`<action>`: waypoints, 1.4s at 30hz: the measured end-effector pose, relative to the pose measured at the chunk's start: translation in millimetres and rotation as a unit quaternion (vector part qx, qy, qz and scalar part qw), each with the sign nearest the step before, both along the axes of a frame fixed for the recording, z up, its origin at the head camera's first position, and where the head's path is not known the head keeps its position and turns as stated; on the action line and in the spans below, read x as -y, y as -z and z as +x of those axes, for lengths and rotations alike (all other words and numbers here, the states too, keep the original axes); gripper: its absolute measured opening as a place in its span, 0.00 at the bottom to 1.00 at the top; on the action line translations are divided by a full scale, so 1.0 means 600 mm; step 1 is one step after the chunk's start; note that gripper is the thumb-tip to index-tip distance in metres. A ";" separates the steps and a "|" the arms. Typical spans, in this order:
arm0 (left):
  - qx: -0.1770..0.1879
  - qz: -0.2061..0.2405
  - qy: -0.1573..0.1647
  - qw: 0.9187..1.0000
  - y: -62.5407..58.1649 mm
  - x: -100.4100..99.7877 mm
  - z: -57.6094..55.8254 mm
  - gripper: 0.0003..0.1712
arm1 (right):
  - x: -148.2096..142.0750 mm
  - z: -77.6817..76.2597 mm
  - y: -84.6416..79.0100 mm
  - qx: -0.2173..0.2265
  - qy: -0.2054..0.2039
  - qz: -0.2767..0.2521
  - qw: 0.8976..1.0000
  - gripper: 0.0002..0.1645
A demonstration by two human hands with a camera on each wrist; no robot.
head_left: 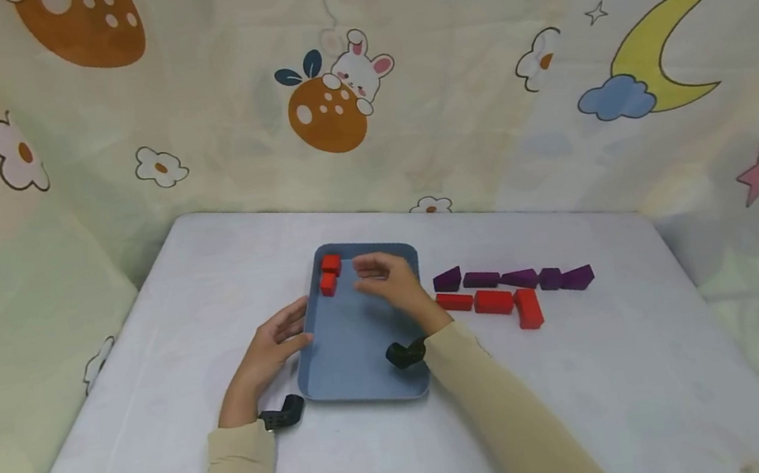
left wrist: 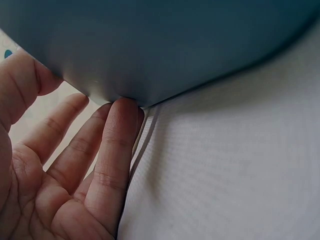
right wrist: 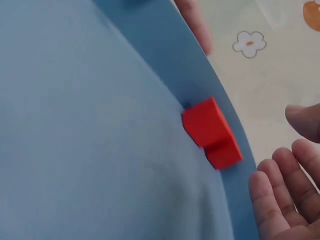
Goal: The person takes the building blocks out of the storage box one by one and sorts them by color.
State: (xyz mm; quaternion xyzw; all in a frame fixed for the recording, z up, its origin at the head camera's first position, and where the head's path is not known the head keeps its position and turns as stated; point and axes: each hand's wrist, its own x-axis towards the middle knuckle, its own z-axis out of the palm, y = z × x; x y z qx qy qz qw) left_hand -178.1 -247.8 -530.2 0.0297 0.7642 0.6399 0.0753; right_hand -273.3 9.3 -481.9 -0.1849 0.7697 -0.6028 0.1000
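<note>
A blue-grey rectangular tray (head_left: 359, 340) lies on the white table, with two red blocks (head_left: 331, 275) against its left wall near the far corner. My left hand (head_left: 271, 353) is at the tray's left side. In the left wrist view, its fairly straight fingers (left wrist: 116, 145) touch the outside of the tray wall, and the thumb is near the rim. Over the far part of the tray hovers my right hand (head_left: 393, 283), fingers loosely extended and nothing held. The right wrist view shows that hand's palm (right wrist: 292, 220) near the red blocks (right wrist: 212, 132), apart from them.
To the right of the tray runs a row of several purple blocks (head_left: 482, 279). Just nearer is a row of three red blocks (head_left: 493, 302), the rightmost turned lengthwise. A cloth backdrop (head_left: 460, 89) with cartoon prints hangs behind the table (head_left: 601, 392).
</note>
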 end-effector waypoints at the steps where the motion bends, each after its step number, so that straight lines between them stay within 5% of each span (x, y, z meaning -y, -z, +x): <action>1: -0.001 0.000 0.001 1.000 0.000 0.000 0.000 0.42 | 0.009 0.000 0.001 0.008 0.006 0.003 1.000 0.27; 9: -0.002 0.004 0.005 1.000 -0.004 -0.001 0.001 0.42 | 0.076 -0.001 0.016 0.087 0.065 0.038 0.993 0.29; 18: -0.006 0.016 0.009 1.000 -0.001 -0.004 0.000 0.42 | 0.102 -0.006 0.047 0.032 0.107 0.086 0.990 0.25; 22: 0.001 0.005 0.006 1.000 -0.004 -0.005 0.001 0.42 | 0.097 -0.003 0.042 0.046 0.097 0.056 0.993 0.23; 31: 0.004 -0.017 -0.005 1.000 -0.007 -0.003 0.001 0.42 | 0.044 0.023 -0.015 0.062 0.026 -0.069 0.995 0.25; 42: 0.017 -0.017 -0.009 1.000 -0.007 -0.006 0.001 0.43 | -0.090 0.060 -0.048 0.021 0.016 -0.071 0.997 0.26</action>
